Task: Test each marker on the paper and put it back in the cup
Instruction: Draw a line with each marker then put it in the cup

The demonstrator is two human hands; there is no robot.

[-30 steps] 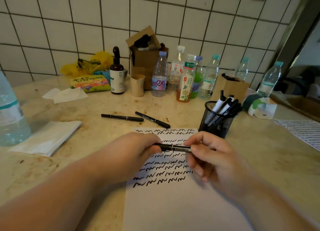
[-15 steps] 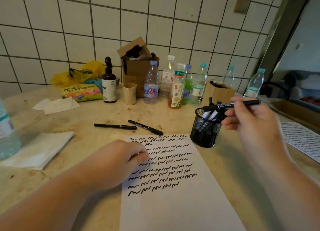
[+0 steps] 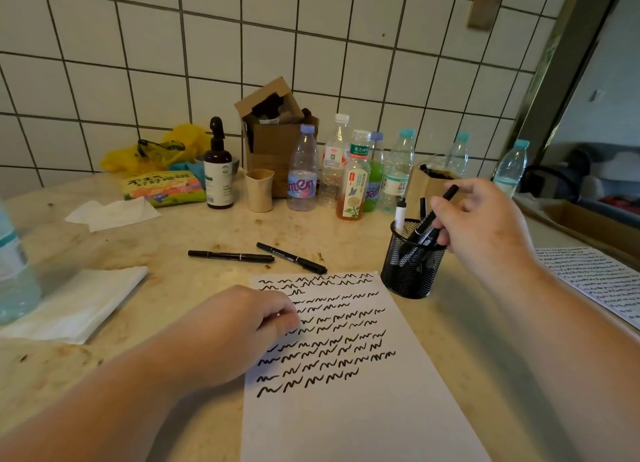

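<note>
A white paper (image 3: 363, 409) covered with black squiggles lies in front of me. My left hand (image 3: 239, 326) rests curled on its left edge, holding nothing. A black mesh cup (image 3: 410, 264) with several markers stands at the paper's top right corner. My right hand (image 3: 485, 226) grips a black marker (image 3: 434, 215), tilted, its lower end inside the cup. Two more black markers (image 3: 230, 255) (image 3: 292, 257) lie on the counter just beyond the paper.
Several bottles (image 3: 303, 170), a brown spray bottle (image 3: 217, 170), a beige cup (image 3: 259, 190) and a cardboard box (image 3: 273, 132) line the tiled wall. Tissues (image 3: 76, 302) and a water bottle (image 3: 14, 264) sit at left. Another scribbled sheet (image 3: 599, 281) lies at right.
My right hand took the marker away from my left hand, carried it right and up to the cup, then tilted its end down into the cup. My left hand stayed on the paper.
</note>
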